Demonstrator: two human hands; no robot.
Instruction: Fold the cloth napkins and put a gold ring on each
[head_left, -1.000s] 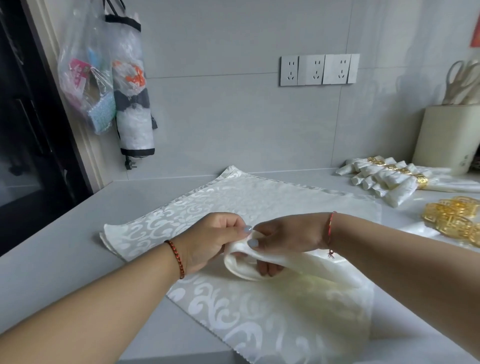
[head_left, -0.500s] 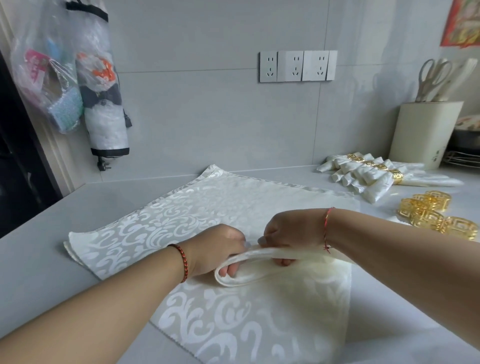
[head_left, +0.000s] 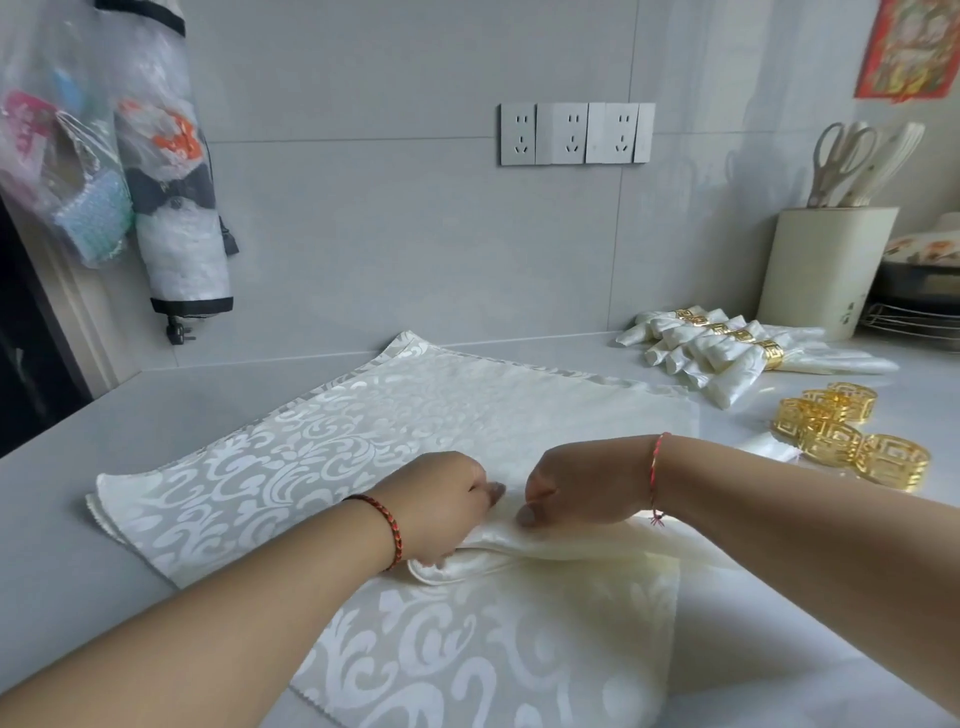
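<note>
1. On the grey worktop (head_left: 62, 545), centre of view: white damask napkin (head_left: 322, 447) spread flat, one corner toward the back wall, near edge running out of the bottom of the picture.
2. Left hand (head_left: 436, 506) knuckles up on the cloth, fingers curled down, gripping the rolled cream fold (head_left: 467, 564) of the napkin; fingertips hidden under the hand.
3. Right hand (head_left: 582, 486) just beside the left, thumbs close together, fingers curled and pinching the same fold; the fold trails right beneath the right wrist.
4. Red braided bracelet (head_left: 387, 530) on left wrist, thin red string (head_left: 655, 473) on right wrist.
5. Loose gold rings (head_left: 836, 431) lying in a cluster on the worktop right of the napkin, well apart from both hands.
6. Finished napkins (head_left: 711, 348) behind the rings, rolled, each with a gold ring round it, lying side by side near the back wall.
7. Cream utensil holder (head_left: 826, 270) at the far right with scissors (head_left: 839, 156) standing in it.
8. Wall sockets (head_left: 576, 133) in a row on the tiled wall above the napkin.
9. Plastic bags (head_left: 62, 171) and a bag dispenser (head_left: 176, 208) hanging upper left.
10. Red poster (head_left: 914, 47) at the top right corner, cut by the frame edge.
</note>
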